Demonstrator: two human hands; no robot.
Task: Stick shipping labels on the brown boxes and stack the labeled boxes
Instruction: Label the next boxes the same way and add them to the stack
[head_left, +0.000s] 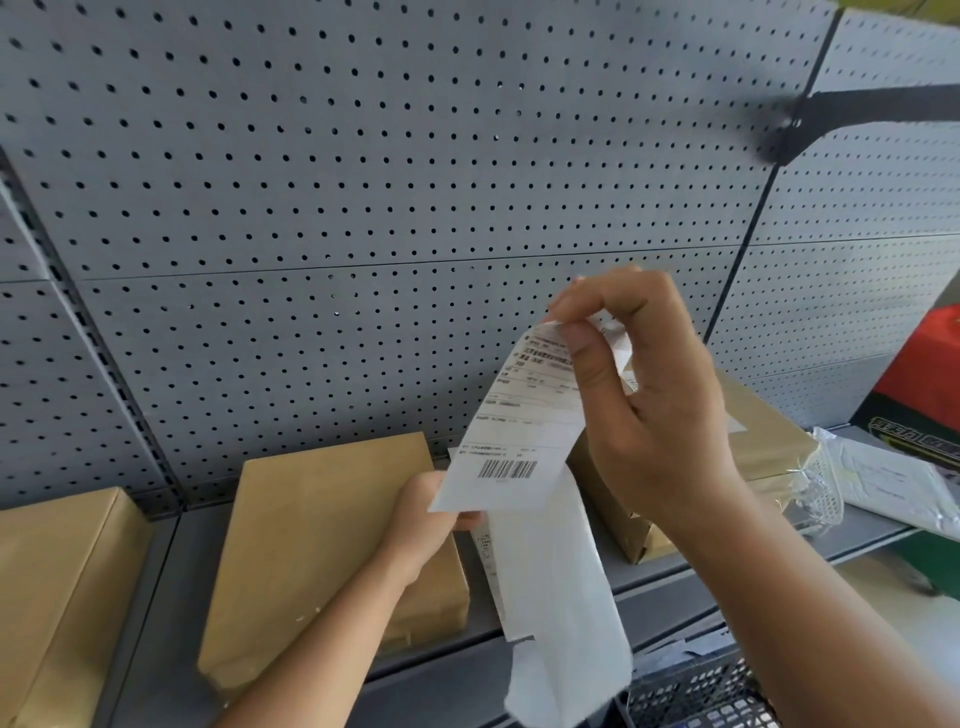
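Plainly, the shipping label (524, 415) is thin paper, light and floppy, and I judge its sticky back will grab anything it brushes, itself included. It hangs in the air in front of the pegboard wall (363, 182), above the shelf (171, 571), stretched between my hands. My right grip (639, 405) pinches its top corner between thumb and forefinger. My left grip (426, 514) pinches the top of the white backing strip (561, 597) just under the label's lower edge, and the rest of the strip dangles loose below.

I would hold the label only by its corners and edges, keep it taut so it cannot curl, and lay it on a flat top. The middle brown box (332, 545) lies on the shelf just left of the paper with its bare top free, and it looks stiff enough to press against. I cannot judge its weight.

Much is hidden. My left fingers are behind the paper. The adhesive side faces away from me. The print above the barcode is too small to read. The right brown box (769, 452) sits mostly behind my right wrist; a pale patch on it may be a label, but I cannot be sure. The left brown box (52, 597) is cut off by the frame edge, as is the black basket (701, 691) nearest me.
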